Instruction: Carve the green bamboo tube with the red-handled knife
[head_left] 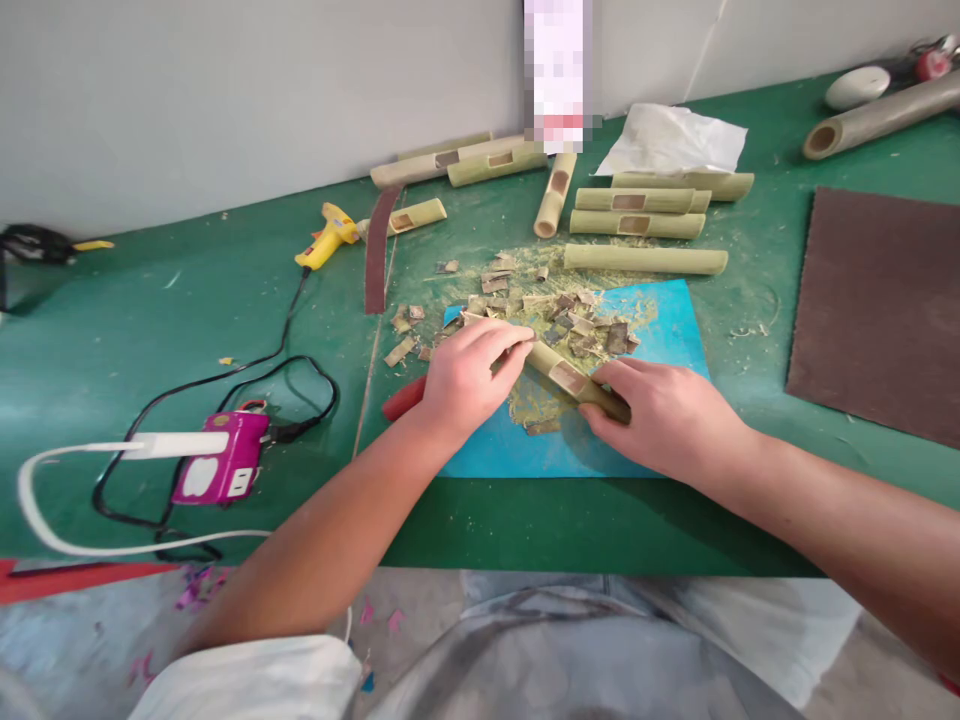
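A short bamboo tube (550, 361) with a rectangular notch cut in its side slants above the blue sheet (480, 455). Wrapped around its lower right end is my right hand (664, 405). My left hand (480, 370) has its fingers closed at the tube's upper left end; whether something small is also between the fingertips is hidden. Brown and grey scraps (581, 340) and pale green shavings lie heaped behind the tube. A red cylindrical object (405, 398) shows partly behind my left forearm.
Several notched bamboo tubes (637, 224) lie at the back, near white paper (671, 140). A dark brown sheet (877, 310) is at right. On the left are a dark strip (379, 250), a yellow glue gun (328, 238), its cable, and a purple power adapter (225, 458).
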